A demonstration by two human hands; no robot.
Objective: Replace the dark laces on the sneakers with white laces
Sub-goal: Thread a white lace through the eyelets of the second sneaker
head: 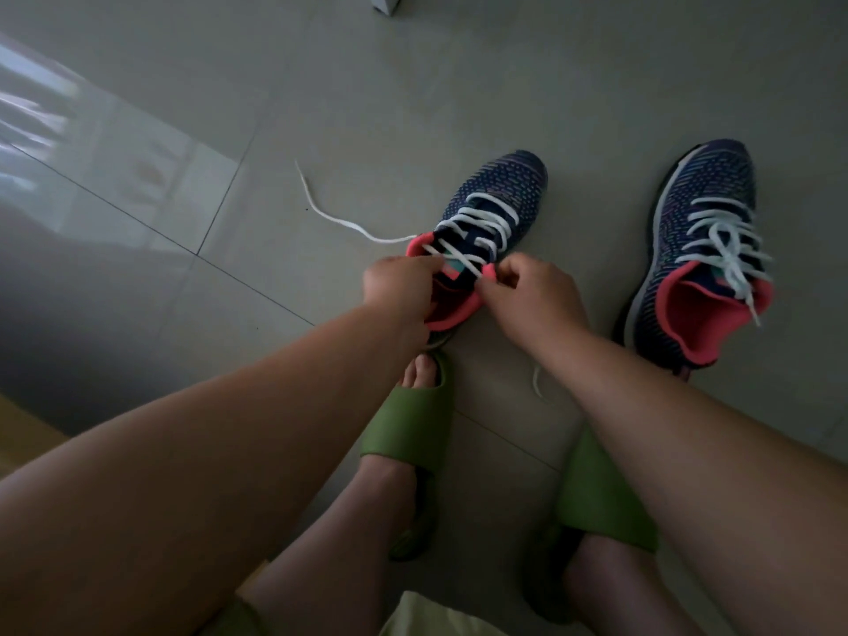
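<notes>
Sneakers with a dark blue knit upper and pink lining stand on the grey tiled floor (pixel 413 84), toes pointing away from the person. One sneaker (pixel 493 208) sits in the middle, just beyond the person's feet, and the other sneaker (pixel 702 250) stands apart from it toward the right edge of the floor in view. Both carry white laces; those on the right-hand shoe lie loosely crossed, with an end trailing over its pink collar. At the middle shoe, the left hand (pixel 399 284) has its fingers curled at the collar, pinching the white lace (pixel 482 222) near the top eyelets, and the right hand (pixel 527 291) pinches the same lace on the opposite side of the collar. One free lace end (pixel 330 218) runs out across the floor to the left; another short end (pixel 537 383) shows below the right wrist. Two green slides (pixel 413 429) on the person's feet sit close behind the middle shoe, with the forearms crossing over them. A pale object (pixel 385 2) shows at the top edge, too cropped to identify. No writing can be read. Bare tiles stretch to the left and beyond the toes.
</notes>
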